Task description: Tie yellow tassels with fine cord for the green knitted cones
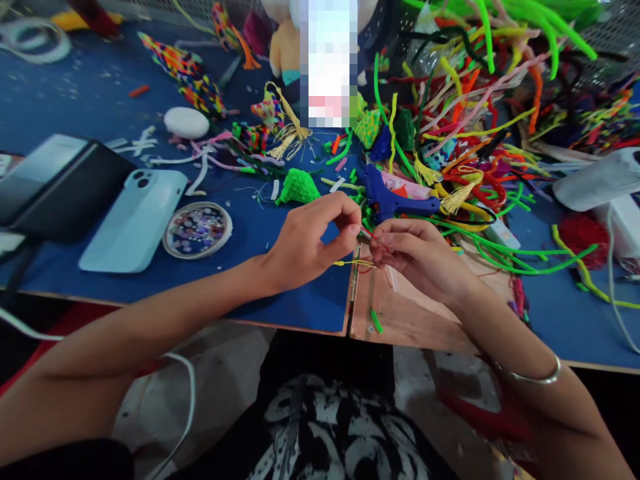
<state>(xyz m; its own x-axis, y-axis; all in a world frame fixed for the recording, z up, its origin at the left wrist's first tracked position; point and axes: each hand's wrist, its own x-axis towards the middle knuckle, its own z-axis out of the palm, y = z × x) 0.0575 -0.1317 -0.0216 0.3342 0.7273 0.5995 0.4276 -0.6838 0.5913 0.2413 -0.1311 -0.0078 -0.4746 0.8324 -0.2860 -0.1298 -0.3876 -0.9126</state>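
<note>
My left hand (316, 235) is closed in a pinch, thumb against forefinger, on one end of a thin red string (369, 233). Facing it, my right hand (425, 257) pinches the same string between thumb and fingertips, over the edge of a wooden board. A fine yellow thread (350, 263) hangs just below the two hands. Behind my hands lies a blue hot glue gun (390, 198), with a bright green fuzzy piece (299, 187) to its left. The exact spot where the fingers meet the string is partly hidden.
A pale blue phone (135, 220), a round dish of beads (197, 230) and a white oval object (187, 123) stand at left. Tangled pipe cleaners (480, 113) fill the back right. The wooden board (425, 313) carries a short green piece (377, 321) near the front edge.
</note>
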